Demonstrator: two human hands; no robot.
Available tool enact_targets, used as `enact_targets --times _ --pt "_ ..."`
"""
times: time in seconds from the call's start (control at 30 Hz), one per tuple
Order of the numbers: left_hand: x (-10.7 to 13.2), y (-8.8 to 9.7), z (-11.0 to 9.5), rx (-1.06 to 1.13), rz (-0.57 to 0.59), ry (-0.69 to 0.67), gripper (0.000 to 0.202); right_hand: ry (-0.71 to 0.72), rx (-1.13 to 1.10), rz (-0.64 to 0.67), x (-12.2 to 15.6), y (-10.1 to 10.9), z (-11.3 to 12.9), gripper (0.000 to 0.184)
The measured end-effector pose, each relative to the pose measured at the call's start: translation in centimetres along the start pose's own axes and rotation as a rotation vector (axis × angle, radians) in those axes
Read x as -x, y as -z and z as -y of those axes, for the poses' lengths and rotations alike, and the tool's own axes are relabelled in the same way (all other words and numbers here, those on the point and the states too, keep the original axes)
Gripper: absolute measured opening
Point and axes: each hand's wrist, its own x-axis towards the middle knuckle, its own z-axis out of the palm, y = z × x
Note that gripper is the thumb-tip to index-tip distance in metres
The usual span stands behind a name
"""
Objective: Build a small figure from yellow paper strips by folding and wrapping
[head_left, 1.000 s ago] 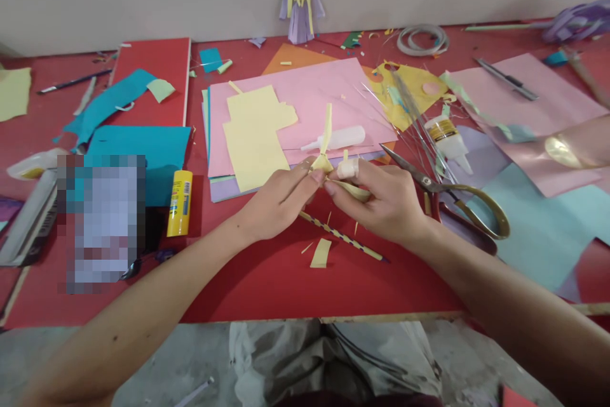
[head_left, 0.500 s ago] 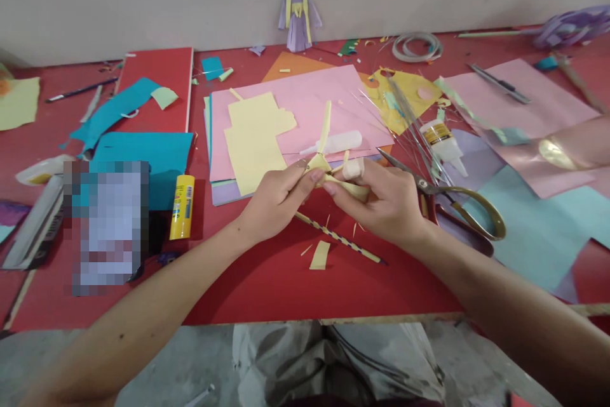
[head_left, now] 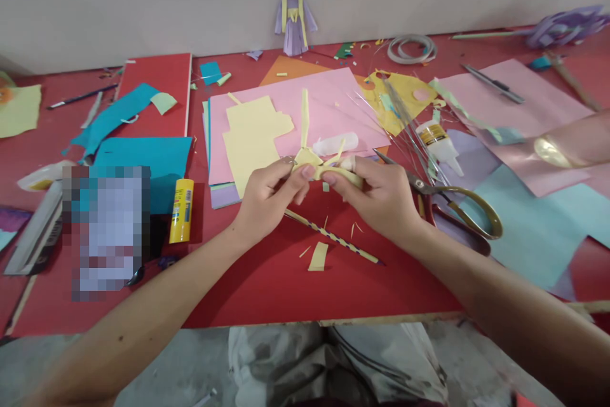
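Both of my hands pinch a folded pale yellow paper piece (head_left: 307, 157) with narrow strips sticking up from it. My left hand (head_left: 272, 192) grips its left part between thumb and fingers. On the right side, my right hand (head_left: 379, 190) pinches a curved strip; one finger has a white wrap around it. Below them a yellow pencil with dark marks (head_left: 338, 239) and a small yellow paper scrap (head_left: 318, 257) lie on the red tabletop (head_left: 286, 299). Just beyond are a cut yellow sheet (head_left: 252, 140), pink paper (head_left: 324, 89) and a white tube (head_left: 338, 143).
Scissors (head_left: 441, 190) and a glue bottle (head_left: 438, 143) lie right of my hand. A glue stick (head_left: 182, 211) stands at left beside blue paper (head_left: 166, 153). A paper doll (head_left: 294, 23) leans on the wall. Another person's arm (head_left: 576, 140) reaches in from the right.
The folded yellow paper has shifted slightly left and turned, its tall strip now more upright. My hands have moved a little apart, both still gripping it.
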Motion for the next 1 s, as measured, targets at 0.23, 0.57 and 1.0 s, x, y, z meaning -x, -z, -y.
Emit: enact_targets --times 0.23,0.57,1.0 --pt "-0.3 -0.1 0.3 0.17 -0.059 0.048 0.031 -0.123 -0.182 0.053 -0.2 0.1 0.1 0.021" --pt "-1.0 0.1 1.2 0.379 0.034 0.134 0.019 -0.392 -0.516 0.129 -0.4 0.1 -0.2 0.025" --pt "-1.0 0.2 0.8 0.304 -0.052 0.185 0.02 -0.463 -0.635 0.072 -0.4 -0.3 -0.9 0.035"
